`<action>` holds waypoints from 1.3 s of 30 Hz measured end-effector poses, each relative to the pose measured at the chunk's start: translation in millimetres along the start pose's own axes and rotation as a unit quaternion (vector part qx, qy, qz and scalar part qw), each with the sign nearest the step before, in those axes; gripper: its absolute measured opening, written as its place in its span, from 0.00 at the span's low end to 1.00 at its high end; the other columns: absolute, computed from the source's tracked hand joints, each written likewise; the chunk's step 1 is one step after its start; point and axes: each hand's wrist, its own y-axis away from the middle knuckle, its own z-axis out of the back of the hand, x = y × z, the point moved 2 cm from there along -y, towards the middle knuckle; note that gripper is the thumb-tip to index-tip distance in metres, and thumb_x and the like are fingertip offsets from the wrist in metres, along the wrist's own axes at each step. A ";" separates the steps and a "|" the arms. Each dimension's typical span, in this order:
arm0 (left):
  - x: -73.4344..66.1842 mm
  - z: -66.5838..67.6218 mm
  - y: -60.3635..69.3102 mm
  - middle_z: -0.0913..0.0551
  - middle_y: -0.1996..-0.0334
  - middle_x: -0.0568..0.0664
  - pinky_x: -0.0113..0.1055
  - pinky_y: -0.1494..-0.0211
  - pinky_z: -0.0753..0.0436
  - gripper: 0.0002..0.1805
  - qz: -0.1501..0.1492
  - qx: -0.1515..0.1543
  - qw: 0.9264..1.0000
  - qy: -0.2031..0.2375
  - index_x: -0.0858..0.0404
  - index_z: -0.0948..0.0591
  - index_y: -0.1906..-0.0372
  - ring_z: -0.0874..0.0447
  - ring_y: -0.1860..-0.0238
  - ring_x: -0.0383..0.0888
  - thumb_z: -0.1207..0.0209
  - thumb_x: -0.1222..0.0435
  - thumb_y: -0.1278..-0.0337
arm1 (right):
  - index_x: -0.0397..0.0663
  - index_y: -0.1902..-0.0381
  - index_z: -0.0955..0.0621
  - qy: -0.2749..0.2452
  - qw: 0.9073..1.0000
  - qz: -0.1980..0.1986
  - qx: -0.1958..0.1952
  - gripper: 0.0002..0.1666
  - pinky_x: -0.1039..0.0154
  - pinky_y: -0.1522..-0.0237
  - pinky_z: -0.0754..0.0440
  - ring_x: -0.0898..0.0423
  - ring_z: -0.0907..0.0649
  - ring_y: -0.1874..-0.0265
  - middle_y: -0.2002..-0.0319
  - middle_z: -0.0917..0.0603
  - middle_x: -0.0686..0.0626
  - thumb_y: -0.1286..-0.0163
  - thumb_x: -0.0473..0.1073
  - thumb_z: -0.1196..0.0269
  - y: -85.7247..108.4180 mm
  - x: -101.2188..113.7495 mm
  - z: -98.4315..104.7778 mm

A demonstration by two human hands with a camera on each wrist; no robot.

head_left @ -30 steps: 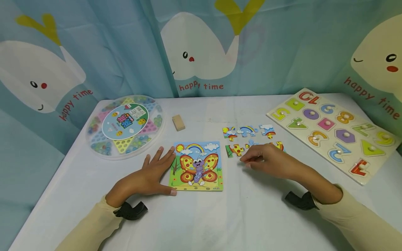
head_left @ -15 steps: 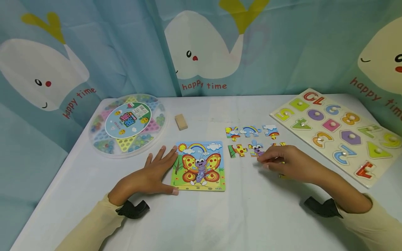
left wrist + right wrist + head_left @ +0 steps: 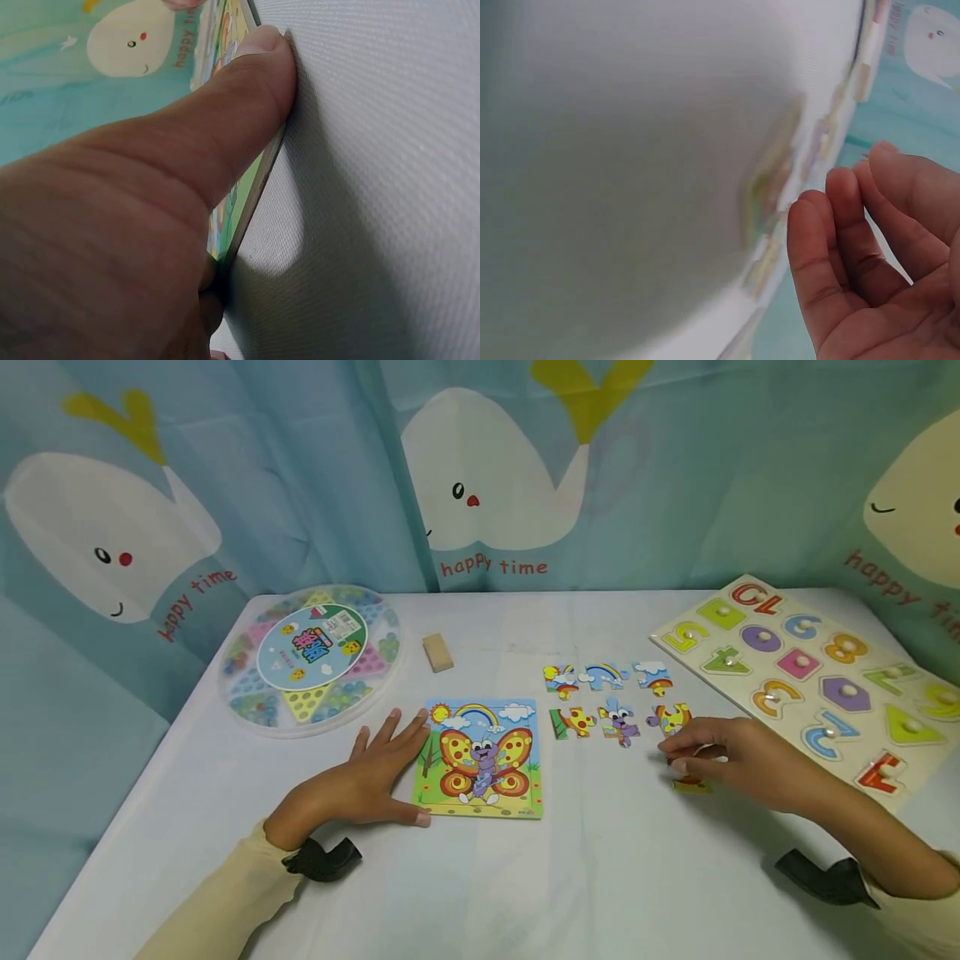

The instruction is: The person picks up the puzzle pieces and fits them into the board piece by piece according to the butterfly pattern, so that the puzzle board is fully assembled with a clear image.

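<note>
A square butterfly picture board (image 3: 480,760) lies flat, with my left hand (image 3: 348,793) spread along its left side. The left wrist view shows the thumb of my left hand (image 3: 165,172) against the board's edge (image 3: 259,180). Right of the board, loose puzzle pieces lie in rows, among them a rainbow piece (image 3: 602,676) and a purple face piece (image 3: 619,724). My right hand (image 3: 738,760) is over the right end, partly covering a piece (image 3: 692,787). In the right wrist view my right hand (image 3: 885,255) has bent fingers, nothing between them; the pieces are blurred.
A round bead case (image 3: 311,657) stands at the back left, with a small wooden block (image 3: 438,653) to its right. A number and shape board (image 3: 810,681) lies at the right. Behind the white table (image 3: 525,893) hangs a blue whale curtain (image 3: 330,510).
My right hand has moved right, away from the middle pieces, and the purple face piece is now uncovered. My left hand stays at the board. The head view has shifted slightly.
</note>
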 end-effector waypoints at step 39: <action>-2.0 0.4 -0.2 0.67 0.22 0.45 0.63 0.31 0.72 0.63 -0.001 0.000 1.000 0.003 0.60 0.54 0.22 0.80 0.25 0.54 0.31 0.40 0.55 | 0.39 0.51 0.16 0.027 0.997 -0.050 -0.047 0.20 0.84 0.58 0.28 0.77 0.25 0.57 0.55 0.17 0.44 0.44 0.29 0.29 22.4 -17.3 -2.6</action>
